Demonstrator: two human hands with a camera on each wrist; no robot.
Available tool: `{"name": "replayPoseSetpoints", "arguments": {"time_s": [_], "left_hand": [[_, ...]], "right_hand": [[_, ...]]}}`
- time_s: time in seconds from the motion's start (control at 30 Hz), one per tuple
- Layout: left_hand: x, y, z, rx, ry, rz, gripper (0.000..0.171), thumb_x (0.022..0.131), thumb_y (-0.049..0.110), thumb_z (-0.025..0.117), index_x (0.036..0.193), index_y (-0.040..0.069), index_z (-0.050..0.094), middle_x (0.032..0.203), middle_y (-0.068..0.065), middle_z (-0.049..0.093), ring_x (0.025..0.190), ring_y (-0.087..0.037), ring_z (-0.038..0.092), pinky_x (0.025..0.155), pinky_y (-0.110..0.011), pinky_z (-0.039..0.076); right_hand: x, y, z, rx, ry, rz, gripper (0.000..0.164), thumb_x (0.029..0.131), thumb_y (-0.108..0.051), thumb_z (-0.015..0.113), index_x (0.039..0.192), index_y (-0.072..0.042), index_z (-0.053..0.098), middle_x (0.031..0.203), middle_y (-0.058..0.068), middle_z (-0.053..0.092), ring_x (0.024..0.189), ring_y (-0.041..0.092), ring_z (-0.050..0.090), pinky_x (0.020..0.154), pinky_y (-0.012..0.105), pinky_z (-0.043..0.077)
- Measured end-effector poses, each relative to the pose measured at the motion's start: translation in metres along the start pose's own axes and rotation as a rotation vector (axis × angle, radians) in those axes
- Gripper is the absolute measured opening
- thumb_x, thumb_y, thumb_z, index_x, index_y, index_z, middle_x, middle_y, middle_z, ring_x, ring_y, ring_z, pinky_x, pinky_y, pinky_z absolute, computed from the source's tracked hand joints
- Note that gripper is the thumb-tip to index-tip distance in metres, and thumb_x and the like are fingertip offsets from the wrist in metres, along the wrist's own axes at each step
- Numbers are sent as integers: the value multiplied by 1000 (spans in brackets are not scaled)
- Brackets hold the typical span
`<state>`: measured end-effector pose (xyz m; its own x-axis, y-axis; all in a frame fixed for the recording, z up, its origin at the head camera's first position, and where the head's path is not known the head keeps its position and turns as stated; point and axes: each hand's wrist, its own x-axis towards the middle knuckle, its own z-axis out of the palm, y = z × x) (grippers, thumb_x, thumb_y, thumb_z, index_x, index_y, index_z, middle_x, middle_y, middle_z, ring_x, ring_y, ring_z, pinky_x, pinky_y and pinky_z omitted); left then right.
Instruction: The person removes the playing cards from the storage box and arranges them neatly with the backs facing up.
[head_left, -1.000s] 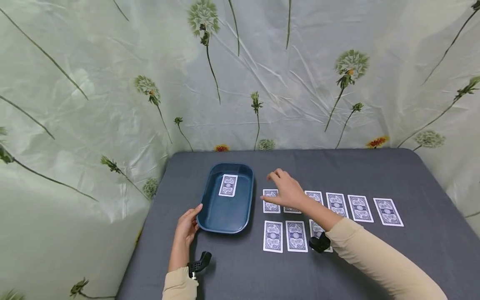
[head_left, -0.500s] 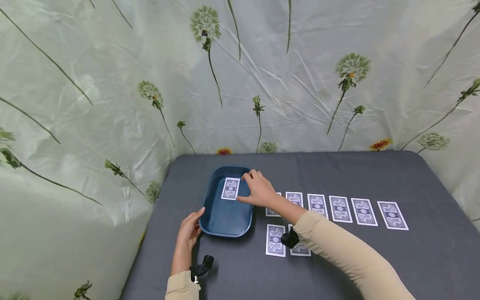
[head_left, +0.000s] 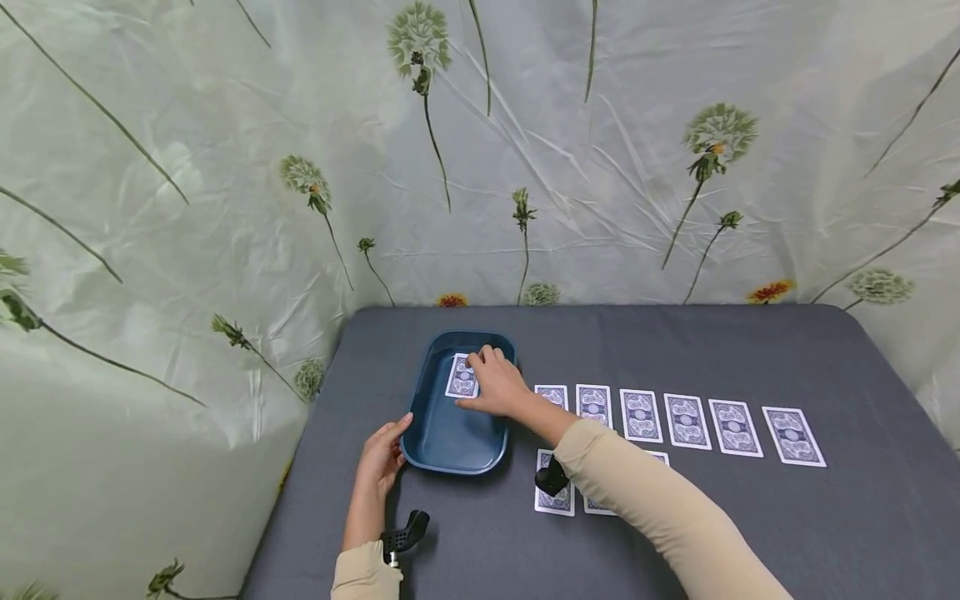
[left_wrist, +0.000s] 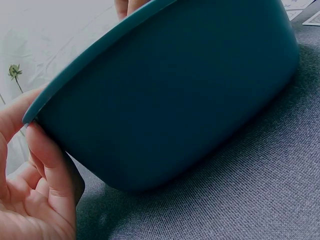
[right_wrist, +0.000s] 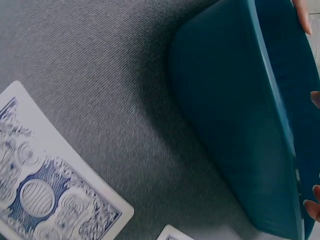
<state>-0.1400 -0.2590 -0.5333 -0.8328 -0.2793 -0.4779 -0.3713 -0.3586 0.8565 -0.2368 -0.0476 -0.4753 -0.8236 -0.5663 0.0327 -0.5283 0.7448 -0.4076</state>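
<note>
A dark blue rectangular tray (head_left: 454, 468) sits on the left part of the cloth-covered table. My left hand (head_left: 382, 456) pinches its near left rim, with thumb on top and fingers below, clear in the left wrist view. Inside the tray, toward its far end, lies a face-down playing card (head_left: 461, 377). My right hand (head_left: 497, 383) reaches over the tray's right rim to this card. Its fingertips overlap the card's right side while the thumb is at the near end. In the right wrist view, right fingertips (right_wrist: 312, 209) show past the rim, with no card visible between them.
Right of the tray, several face-down playing cards (head_left: 687, 421) lie in a far row. A nearer row, including one card (head_left: 555, 503), is partly covered by the right forearm (head_left: 645, 492). A flower-print curtain (head_left: 600, 167) hangs behind the grey table (head_left: 862, 517).
My right hand has moved left from above the far row of cards to over the card in the tray. The left hand has kept its grip on the rim.
</note>
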Motion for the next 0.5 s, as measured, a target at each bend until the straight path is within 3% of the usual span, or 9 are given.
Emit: {"name": "replayPoseSetpoints", "arguments": {"time_s": [0.3, 0.5], "left_hand": [[1, 1, 1, 4, 1, 25, 34, 86, 23, 66, 59, 16, 46, 57, 5, 42, 51, -5, 41, 46, -17, 37], [-1, 0, -1, 15, -11, 14, 33, 86, 22, 66, 60, 16, 47, 58, 5, 42, 52, -6, 42, 46, -17, 37]], "right_hand": [[17, -3, 14, 29, -28, 95, 75, 75, -48, 71, 128, -4, 43, 117, 16, 41, 102, 26, 42, 79, 39, 47], [23, 1, 27, -60, -33, 145, 84, 68, -51, 76, 127, -2, 43, 118, 16, 41, 107, 28, 40, 86, 39, 44]]}}
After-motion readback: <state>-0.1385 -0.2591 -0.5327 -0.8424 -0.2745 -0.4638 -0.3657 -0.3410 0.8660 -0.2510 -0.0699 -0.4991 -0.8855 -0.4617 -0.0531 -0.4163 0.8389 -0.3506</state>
